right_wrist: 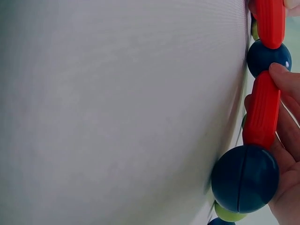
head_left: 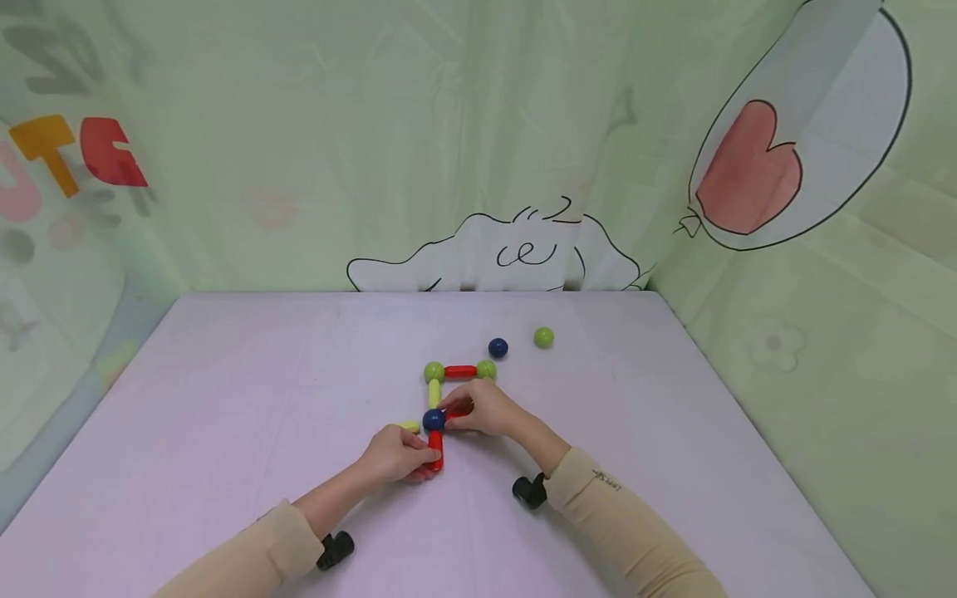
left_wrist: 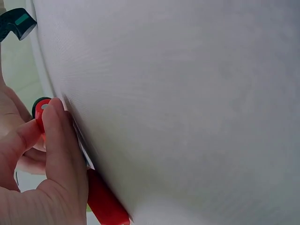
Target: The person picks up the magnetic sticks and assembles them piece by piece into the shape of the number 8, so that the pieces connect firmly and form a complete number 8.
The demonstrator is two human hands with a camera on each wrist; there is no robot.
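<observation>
My left hand (head_left: 395,455) pinches a red rod (head_left: 436,450) between thumb and fingers. The rod's far end meets a blue ball (head_left: 434,420). From the right, my right hand (head_left: 488,407) grips another red rod (right_wrist: 261,112), whose one end is at that same ball. At its near end sits a second blue ball (right_wrist: 244,179), hidden by the hand in the head view. A yellow rod (head_left: 434,394) runs from the middle blue ball to a green ball (head_left: 434,371). Farther along, a red rod (head_left: 459,371) joins it to another green ball (head_left: 487,369).
A loose blue ball (head_left: 498,348) and green ball (head_left: 543,337) lie farther back on the pale table (head_left: 299,357). Beside the left hand is a yellow rod (head_left: 408,426), partly covered. Low in the left wrist view, a red piece (left_wrist: 107,201) lies behind the hand.
</observation>
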